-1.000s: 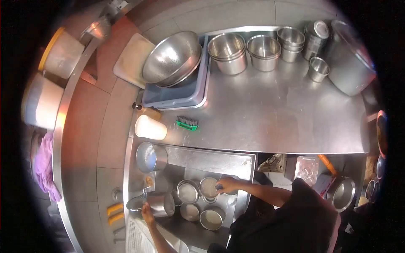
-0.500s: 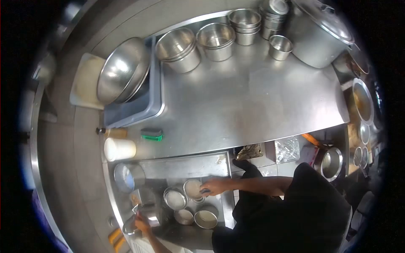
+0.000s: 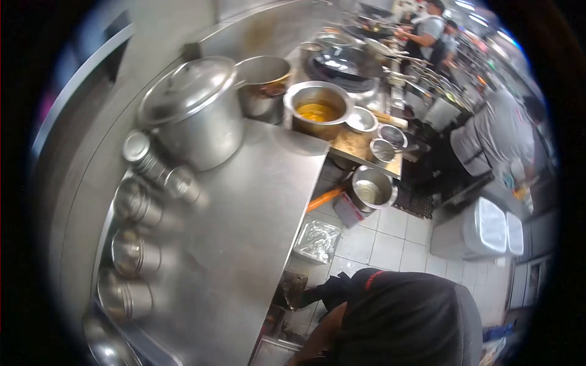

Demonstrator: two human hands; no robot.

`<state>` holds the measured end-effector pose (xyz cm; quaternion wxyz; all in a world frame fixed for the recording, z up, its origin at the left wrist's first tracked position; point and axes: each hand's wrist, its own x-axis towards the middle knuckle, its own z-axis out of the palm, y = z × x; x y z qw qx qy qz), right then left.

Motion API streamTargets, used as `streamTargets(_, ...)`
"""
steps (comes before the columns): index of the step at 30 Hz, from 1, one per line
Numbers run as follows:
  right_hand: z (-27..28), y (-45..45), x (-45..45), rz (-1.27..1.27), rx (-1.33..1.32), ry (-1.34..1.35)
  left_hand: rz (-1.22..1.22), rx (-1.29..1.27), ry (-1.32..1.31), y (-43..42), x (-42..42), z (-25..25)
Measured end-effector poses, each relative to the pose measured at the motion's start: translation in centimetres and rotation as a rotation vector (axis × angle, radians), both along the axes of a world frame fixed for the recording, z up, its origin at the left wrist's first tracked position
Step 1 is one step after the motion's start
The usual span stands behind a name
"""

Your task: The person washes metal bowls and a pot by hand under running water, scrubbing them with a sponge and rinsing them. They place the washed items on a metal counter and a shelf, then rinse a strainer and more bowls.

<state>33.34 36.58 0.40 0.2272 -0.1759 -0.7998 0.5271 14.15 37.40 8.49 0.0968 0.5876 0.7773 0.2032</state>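
Note:
Neither of my hands shows now. A bare upper arm (image 3: pixel 326 335) of mine, beside my dark shirt (image 3: pixel 403 323), runs down out of the bottom edge, so whatever the hand holds is hidden. Close to that arm, a corner of the sink (image 3: pixel 271 354) is visible at the bottom. The steel worktop (image 3: pixel 226 244) lies to the left, with stacked steel pots (image 3: pixel 131 250) along its wall side and a large lidded stockpot (image 3: pixel 201 122) at its far end.
Beyond the worktop, a pot of yellow liquid (image 3: pixel 317 113) stands near a black wok (image 3: pixel 345 64). On the floor are a steel pot (image 3: pixel 369 189), a foil-lined box (image 3: pixel 317 241) and white bins (image 3: pixel 482 226). A co-worker (image 3: pixel 494 134) bends at the right; others stand farther back.
My view has swung right and up, from the sink to the stoves and co-workers. Both hands, earlier at the sink among steel bowls, have left the picture.

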Motion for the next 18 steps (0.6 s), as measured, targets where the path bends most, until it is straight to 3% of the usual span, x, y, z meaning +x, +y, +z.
streamTargets(5, -2.0, -1.1, 3.5, -0.199, -0.018, -0.038, -0.216, -0.005, -0.060, 6.3, 2.7, 0.2)
streamTargets(12, -1.5, -2.7, 23.9, -0.590, -0.170, -0.341, -0.421, -0.034, -0.152, 10.2, 6.7, 0.3)
streamTargets(15, -1.7, -4.8, 21.7, -0.609, -0.141, -0.284, -0.416, -0.054, -0.215, 10.5, 7.9, 0.5)
streamTargets(18, -2.4, -5.7, 13.5, -0.538, -0.041, -0.107, -0.401, -0.086, -0.270, 10.3, 8.6, 0.9)
